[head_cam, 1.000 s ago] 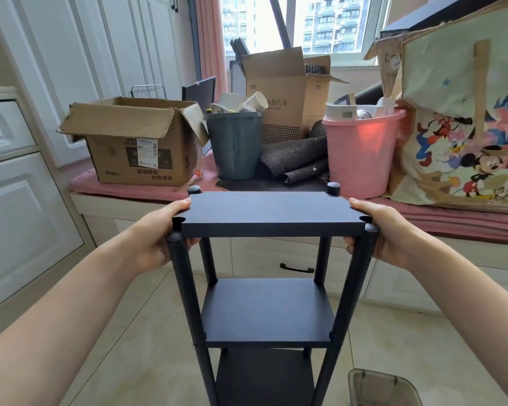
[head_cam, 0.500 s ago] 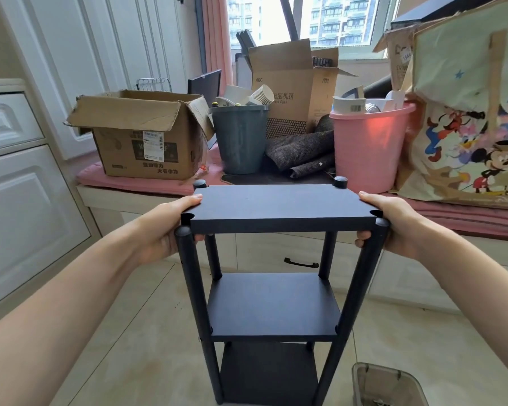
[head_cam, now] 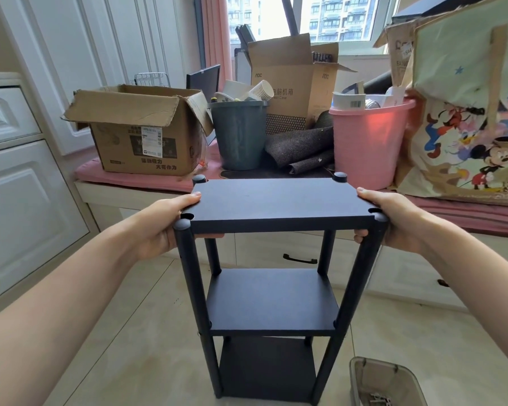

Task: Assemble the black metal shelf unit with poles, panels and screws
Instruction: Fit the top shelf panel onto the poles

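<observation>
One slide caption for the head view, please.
Both hands, left and right, grip the top panel of the standing black shelf.

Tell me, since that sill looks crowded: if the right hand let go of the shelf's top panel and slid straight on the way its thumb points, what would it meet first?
Probably the rear-right pole cap: the right hand thumb points roughly there along the top panel; depth unclear.

Both my arms reach forward. My left hand (head_cam: 159, 230) and right hand (head_cam: 393, 221) each clamp inward, thumbs on top, fingers curled beneath.
</observation>
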The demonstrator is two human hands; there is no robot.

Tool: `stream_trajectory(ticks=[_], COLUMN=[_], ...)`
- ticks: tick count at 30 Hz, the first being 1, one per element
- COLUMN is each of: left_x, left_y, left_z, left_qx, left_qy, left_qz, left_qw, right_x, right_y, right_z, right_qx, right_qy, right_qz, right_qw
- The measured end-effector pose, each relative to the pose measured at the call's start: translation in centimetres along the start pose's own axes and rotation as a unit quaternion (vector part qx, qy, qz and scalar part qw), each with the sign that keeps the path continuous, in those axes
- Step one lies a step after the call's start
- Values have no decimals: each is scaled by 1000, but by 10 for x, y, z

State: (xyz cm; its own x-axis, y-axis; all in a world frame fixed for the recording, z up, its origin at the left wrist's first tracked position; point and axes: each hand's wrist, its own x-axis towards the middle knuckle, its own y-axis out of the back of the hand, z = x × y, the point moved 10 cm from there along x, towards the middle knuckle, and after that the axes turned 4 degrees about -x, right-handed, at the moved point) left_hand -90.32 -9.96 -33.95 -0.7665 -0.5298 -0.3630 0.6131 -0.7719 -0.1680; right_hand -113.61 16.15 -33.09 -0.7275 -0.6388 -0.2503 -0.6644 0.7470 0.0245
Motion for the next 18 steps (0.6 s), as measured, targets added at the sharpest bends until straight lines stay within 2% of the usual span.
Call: stream_trajectory(ticks=[13,18], left_x=[8,15], left_y=[5,8], left_z=[-14,-27], left_qx=[9,-35], left_qy=[-32,-29], left_qz=[-14,-5], left_qw=[999,999], right_x=[3,9], right_y=[6,12], right_z=[20,38], right_qx=[-16,30], right_qy=[-37,-41], right_qz=[-24,12], right_qw=[999,999])
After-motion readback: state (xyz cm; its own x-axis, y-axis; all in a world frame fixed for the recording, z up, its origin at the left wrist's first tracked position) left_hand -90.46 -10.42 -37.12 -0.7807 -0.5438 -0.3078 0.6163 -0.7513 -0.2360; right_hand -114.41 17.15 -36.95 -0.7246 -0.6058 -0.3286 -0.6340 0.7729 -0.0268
